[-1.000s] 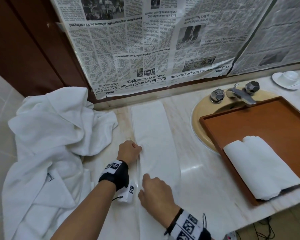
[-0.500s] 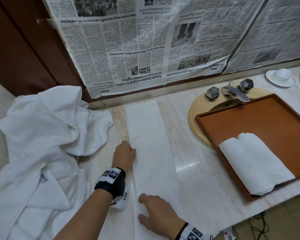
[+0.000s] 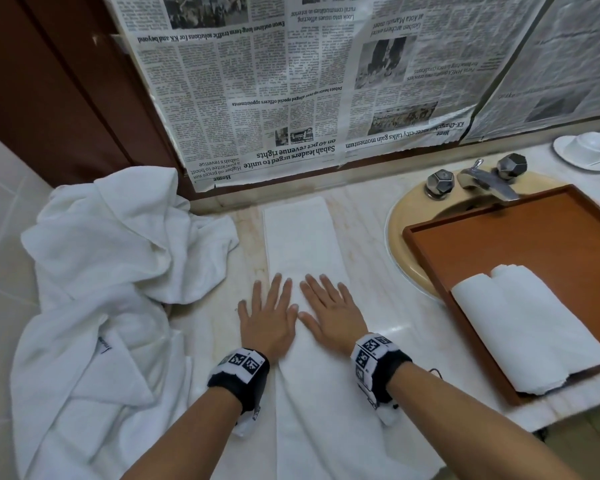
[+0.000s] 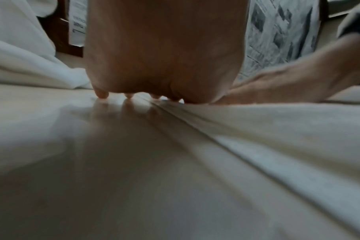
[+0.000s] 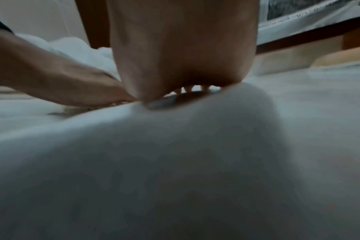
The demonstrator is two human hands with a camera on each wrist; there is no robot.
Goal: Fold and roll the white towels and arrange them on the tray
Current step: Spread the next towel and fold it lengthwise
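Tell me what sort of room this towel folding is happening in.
Most likely a bathroom, perhaps a hotel's. A marble vanity counter holds an inset yellow basin with a chrome faucet, and a pile of white towels lies beside it.

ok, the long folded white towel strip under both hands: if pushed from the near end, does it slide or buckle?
Probably buckles: the long folded white towel strip is soft cloth and drapes limply over the counter edge. It may slide some, since the glossy marble counter looks slick. The left hand and right hand, lying flat, likely pin it.
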